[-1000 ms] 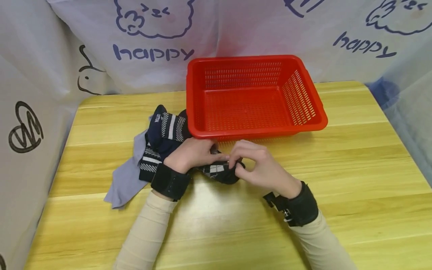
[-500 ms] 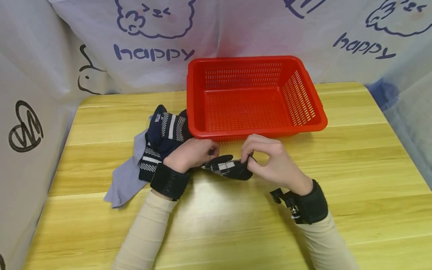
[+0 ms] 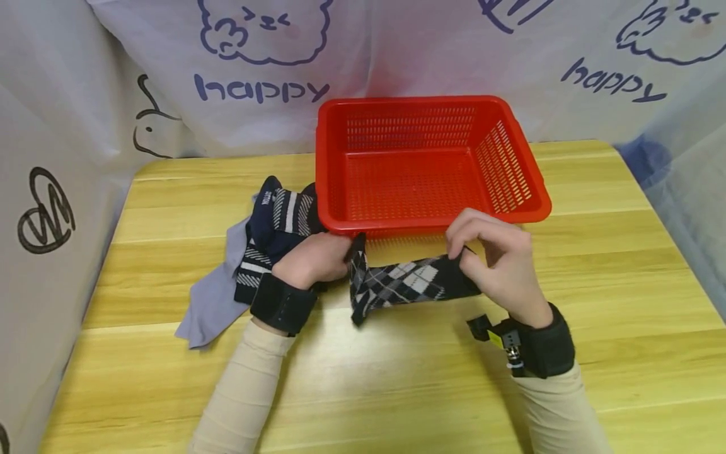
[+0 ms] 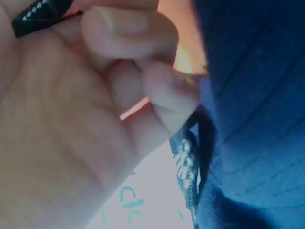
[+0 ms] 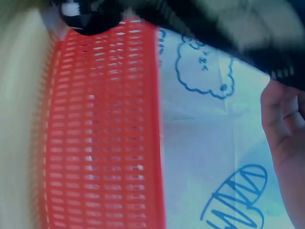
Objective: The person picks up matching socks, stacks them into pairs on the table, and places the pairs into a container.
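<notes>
There's "happy" lettered twice on the white cloth (image 3: 408, 50), and what reads as "OTTON" on the navy sock (image 3: 263, 227) over at the left. The red basket (image 3: 408, 227) shows its mesh floor, and right in front, the right hand (image 3: 501, 261) pinches the dark end of the argyle sock (image 3: 405, 282)! The left hand (image 3: 314, 257) curls by the other end, gripping or not, I can't tell.

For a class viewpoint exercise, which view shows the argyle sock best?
The head view: most of the argyle sock shows, diamonds clear. The right wrist view has only a blurred stretch along the top; the left wrist, a dark scrap, perhaps it.
</notes>
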The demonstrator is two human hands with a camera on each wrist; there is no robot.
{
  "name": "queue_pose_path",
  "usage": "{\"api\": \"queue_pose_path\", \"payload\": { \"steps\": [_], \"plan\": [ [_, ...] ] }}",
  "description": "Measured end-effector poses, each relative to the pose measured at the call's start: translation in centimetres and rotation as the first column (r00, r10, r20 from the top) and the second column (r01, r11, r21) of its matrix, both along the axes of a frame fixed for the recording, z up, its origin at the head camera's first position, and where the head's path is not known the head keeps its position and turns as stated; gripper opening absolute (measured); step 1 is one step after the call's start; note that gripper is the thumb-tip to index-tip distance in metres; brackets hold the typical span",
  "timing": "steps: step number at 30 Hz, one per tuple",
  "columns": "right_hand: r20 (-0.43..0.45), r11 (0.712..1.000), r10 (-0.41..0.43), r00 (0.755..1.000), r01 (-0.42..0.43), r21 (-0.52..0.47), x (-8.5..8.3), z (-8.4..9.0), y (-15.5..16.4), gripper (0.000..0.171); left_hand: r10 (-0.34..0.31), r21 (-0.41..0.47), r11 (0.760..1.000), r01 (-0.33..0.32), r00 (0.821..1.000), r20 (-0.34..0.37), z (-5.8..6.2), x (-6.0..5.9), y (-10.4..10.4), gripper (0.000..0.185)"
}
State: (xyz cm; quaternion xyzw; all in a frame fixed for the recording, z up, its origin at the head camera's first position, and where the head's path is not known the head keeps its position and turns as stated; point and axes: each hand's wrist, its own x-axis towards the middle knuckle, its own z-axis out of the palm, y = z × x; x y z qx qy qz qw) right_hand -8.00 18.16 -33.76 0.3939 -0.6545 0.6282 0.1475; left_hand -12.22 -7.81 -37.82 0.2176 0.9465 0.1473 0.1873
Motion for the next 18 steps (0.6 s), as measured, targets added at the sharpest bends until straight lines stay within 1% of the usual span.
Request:
{"api": "queue_pose_path", "payload": {
  "steps": [3,6,8,9,11,14,15,18],
  "plan": [
    [0.004,0.998,-0.015,1.0,0.015,-0.069,0.0,0.4,0.6,0.021,-0.001,-0.019,1.0,0.001,1.0,0.025,0.1,0.0,0.0,0.013],
    [0.01,0.994,-0.049,0.999,0.05,-0.101,-0.1,0.6,1.0,0.019,0.008,-0.008,1.0,-0.008,1.0,-0.001,0.3,0.0,0.0,0.015],
    [0.01,0.992,-0.053,0.999,0.054,-0.115,-0.1,0.7,1.2,0.018,0.004,0.014,1.0,-0.004,1.0,-0.018,0.4,0.1,0.0,0.014],
    [0.011,0.992,-0.049,0.999,0.05,-0.115,-0.1,0.7,1.2,0.018,0.0,0.02,1.0,0.0,1.0,-0.019,0.5,0.2,0.0,0.011],
    [0.012,0.995,-0.026,1.0,0.027,-0.101,-0.1,0.8,1.3,0.018,-0.024,0.03,0.999,0.024,1.0,-0.012,0.8,0.3,0.2,0.005],
    [0.022,0.998,0.031,0.999,-0.029,-0.061,-0.1,0.9,1.5,0.02,-0.066,0.049,0.997,0.066,0.998,0.001,1.2,0.6,0.6,0.012],
    [0.026,0.998,0.047,0.999,-0.046,-0.044,-0.1,0.9,1.7,0.021,-0.081,0.062,0.995,0.082,0.997,-0.005,1.4,0.7,0.9,0.013],
    [0.048,0.996,0.091,0.995,-0.091,0.005,-0.1,1.0,2.3,0.024,-0.141,0.126,0.981,0.147,0.988,-0.056,1.5,0.9,1.9,0.011]
  ]
}}
